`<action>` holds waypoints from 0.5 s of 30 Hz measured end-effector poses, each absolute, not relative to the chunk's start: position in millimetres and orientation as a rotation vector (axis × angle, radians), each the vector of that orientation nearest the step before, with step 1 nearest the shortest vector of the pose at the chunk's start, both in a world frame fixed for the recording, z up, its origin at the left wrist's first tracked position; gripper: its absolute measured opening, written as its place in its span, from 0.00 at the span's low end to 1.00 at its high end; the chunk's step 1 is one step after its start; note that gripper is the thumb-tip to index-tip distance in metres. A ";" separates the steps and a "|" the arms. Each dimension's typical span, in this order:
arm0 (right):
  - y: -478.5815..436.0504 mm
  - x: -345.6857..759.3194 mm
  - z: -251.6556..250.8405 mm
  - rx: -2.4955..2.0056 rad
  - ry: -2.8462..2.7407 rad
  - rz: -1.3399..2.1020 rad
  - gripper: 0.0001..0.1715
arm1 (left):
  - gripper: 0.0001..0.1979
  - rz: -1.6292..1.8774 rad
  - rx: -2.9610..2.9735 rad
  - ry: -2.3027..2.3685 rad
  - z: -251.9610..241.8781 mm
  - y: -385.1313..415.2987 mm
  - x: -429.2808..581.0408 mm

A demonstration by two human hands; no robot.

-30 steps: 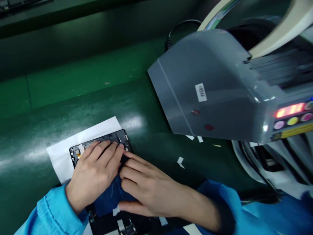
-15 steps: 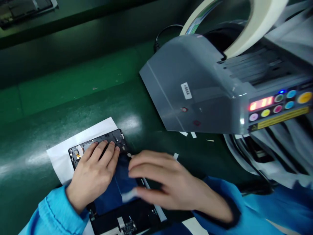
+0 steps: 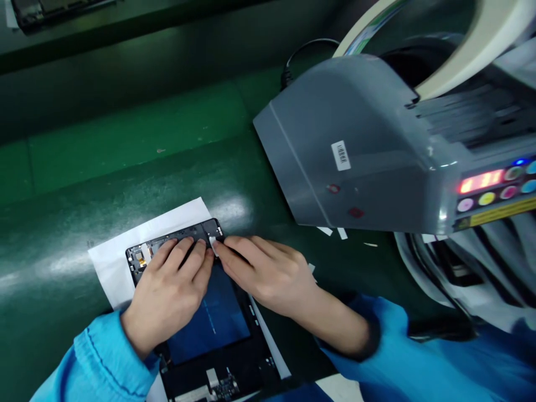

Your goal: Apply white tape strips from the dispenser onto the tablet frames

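Note:
An opened tablet housing (image 3: 218, 354) with black edges and a dark blue middle lies tilted on a white sheet (image 3: 111, 268). My left hand (image 3: 170, 290) rests flat across its upper left part, fingers slightly spread and fingertips near the top edge. At the tablet's upper right corner, my right hand (image 3: 263, 271) has its fingers pinched together on a small white strip (image 3: 213, 245), which touches the housing. A small circuit board (image 3: 226, 386) shows at the tablet's lower end.
A grey tape dispenser (image 3: 355, 156) with a lit red display and a large tape roll (image 3: 460, 61) stands at the right. Small white scraps (image 3: 342, 233) lie below it. Another device (image 3: 54, 12) sits on the upper left ledge. A black cable runs behind the dispenser.
My right hand has moved up and left to the tablet's upper right corner, carrying the white strip there. My left hand stays on the tablet. The view has shifted slightly.

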State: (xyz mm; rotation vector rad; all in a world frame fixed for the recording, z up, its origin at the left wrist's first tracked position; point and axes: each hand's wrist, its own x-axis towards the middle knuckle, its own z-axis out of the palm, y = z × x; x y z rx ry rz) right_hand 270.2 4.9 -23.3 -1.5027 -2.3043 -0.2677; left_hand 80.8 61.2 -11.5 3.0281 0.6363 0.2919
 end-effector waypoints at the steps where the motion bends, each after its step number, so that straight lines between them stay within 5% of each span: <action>1: 4.0 270.7 -22.6 -1.502 -2.320 -0.255 0.10 | 0.15 0.298 3.026 0.641 -11.5 61.0 80.9; 15: 1.5 267.5 -17.9 -1.558 -2.389 -0.256 0.14 | 0.16 0.279 3.013 0.658 -12.7 60.2 80.6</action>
